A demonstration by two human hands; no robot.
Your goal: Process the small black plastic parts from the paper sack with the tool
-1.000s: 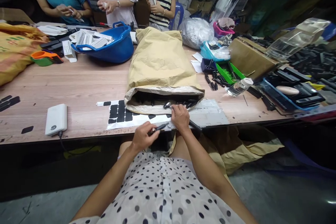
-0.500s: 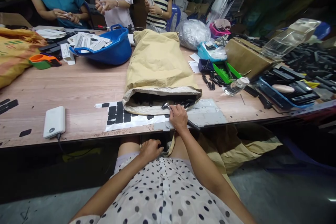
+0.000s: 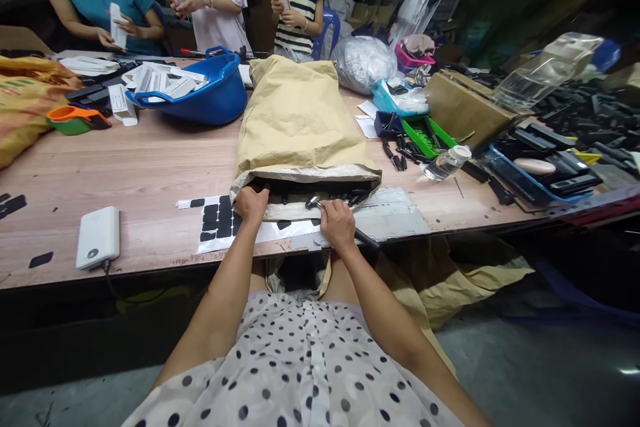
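A tan paper sack (image 3: 300, 120) lies on the wooden table (image 3: 165, 167), its mouth facing me with dark pieces (image 3: 353, 197) inside. At the left corner of that mouth is my left hand (image 3: 251, 205), curled in at the lip; its fingertips and anything in them are hidden. My right hand (image 3: 338, 223) is closed around a small hammer (image 3: 367, 238) in front of the opening. The hammer's shiny metal head sticks out on the left, and its black handle on the right. Under my hands lies a white sheet with black stickers (image 3: 215, 220).
A blue basin (image 3: 215, 93) of white boxes stands behind left; a white power bank (image 3: 99, 237) lies nearer. To the right are a green tray (image 3: 425, 137), a clear bottle (image 3: 447, 163) and a blue tray (image 3: 540, 180). Another open sack (image 3: 299, 277) sits between my knees. Three people are opposite.
My left hand has risen from my lap to the sack's left corner. My right hand stays in place with the hammer. The person in teal now holds up a white box.
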